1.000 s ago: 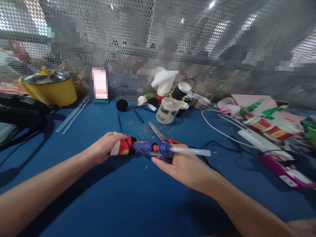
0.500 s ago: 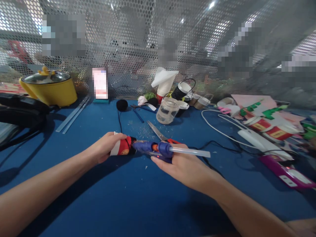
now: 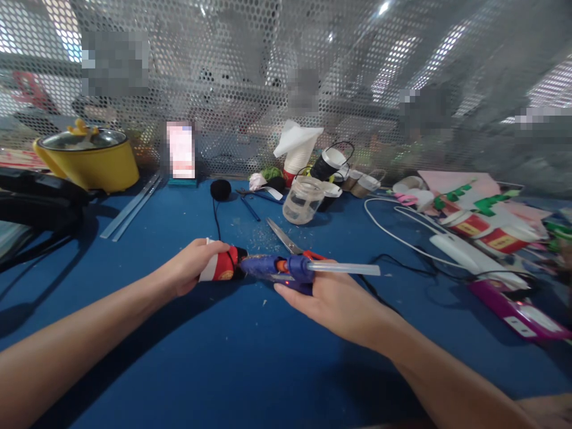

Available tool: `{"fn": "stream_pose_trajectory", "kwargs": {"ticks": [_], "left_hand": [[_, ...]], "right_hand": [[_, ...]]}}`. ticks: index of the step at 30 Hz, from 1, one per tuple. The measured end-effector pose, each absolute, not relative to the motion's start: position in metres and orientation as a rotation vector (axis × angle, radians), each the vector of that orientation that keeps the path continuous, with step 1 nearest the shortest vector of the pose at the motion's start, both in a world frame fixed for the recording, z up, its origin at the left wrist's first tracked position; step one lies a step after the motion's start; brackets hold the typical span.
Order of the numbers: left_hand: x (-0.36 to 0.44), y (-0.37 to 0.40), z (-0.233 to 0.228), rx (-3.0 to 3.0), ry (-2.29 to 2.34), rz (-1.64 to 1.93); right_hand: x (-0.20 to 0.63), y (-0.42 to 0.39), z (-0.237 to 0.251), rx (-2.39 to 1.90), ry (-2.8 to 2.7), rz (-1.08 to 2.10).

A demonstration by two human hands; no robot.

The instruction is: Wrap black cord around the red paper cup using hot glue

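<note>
Surface: blue table [image 3: 250, 369], mid-frame.
Left hand [image 3: 193, 266]: fingers clamped on red cup [image 3: 220, 266].
Right hand [image 3: 333, 300]: fingers clamped on glue gun [image 3: 286, 269].
Risk: hot nozzle touching the cup could burn nearby fingertips.

Scissors [image 3: 286, 239] behind glue gun [image 3: 277, 268], jar [image 3: 304, 201] farther back, pot [image 3: 89, 161] far left

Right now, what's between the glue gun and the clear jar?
Head view: scissors lie on the blue table between the glue gun and clear jar, amid small scraps.
</note>
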State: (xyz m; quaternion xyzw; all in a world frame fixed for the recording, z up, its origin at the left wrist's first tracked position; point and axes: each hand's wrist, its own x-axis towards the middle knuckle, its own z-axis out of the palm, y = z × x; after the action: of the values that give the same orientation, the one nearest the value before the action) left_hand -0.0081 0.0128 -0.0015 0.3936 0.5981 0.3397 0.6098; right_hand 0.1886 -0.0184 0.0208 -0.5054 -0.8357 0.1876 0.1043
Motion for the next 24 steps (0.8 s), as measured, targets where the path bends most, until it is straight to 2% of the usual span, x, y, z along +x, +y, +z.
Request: {"fn": "stream_pose_trajectory", "kwargs": {"ticks": [24], "left_hand": [[-0.0061,0.0093,-0.001,0.998,1.391,0.75]], "right_hand": [[0.1937,-0.018,0.0234,-1.557,-2.333,0.683]]}}
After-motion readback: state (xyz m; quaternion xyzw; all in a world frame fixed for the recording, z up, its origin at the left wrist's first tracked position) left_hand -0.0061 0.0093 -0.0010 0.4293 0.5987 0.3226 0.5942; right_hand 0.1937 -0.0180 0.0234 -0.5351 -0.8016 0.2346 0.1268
